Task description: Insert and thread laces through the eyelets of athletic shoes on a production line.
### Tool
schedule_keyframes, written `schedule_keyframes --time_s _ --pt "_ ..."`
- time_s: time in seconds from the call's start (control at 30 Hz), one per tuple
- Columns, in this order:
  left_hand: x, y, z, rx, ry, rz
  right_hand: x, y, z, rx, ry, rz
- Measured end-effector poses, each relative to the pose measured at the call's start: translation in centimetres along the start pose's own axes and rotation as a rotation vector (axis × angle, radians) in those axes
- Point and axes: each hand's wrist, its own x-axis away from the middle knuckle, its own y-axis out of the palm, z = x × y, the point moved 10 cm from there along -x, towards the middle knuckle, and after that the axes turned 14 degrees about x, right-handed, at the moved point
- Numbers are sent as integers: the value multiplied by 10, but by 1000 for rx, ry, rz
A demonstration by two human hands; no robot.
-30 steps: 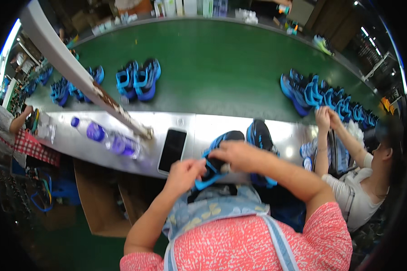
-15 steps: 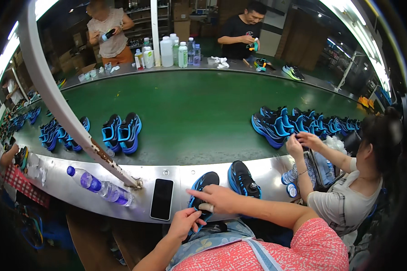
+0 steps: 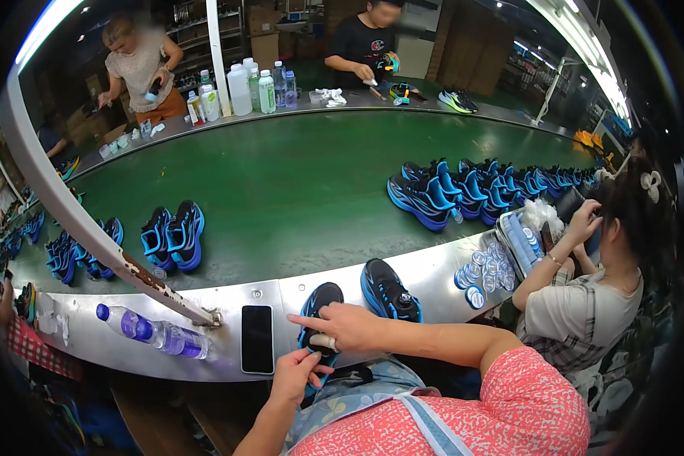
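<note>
Head-worn left fisheye looks down and forward: shoe close below, metal bench around it, green surface beyond.

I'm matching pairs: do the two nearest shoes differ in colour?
No, the shoe by the right hand and the neighbouring shoe both show black and blue.

Bottle labels too small to read, shirt print blurred, nothing legible
</note>
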Motion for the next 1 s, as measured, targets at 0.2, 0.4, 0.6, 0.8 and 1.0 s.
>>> schedule_keyframes --time_s 0.2,0.4,0.6,0.8,1.0 --pt "-2 3 -2 -15 -32 -22 0 24 3 -46 88 -211" --pt "-4 1 -2 6 -10 -3 7 31 4 6 82 -165" --pt "-2 1 0 37 -22 -6 1 6 -3 -25 -29 99" --pt "-1 -1 1 -4 -52 -5 -8 27 3 -70 116 -231" --pt "-5 3 -3 17 -54 -15 0 38 10 -46 168 -220"
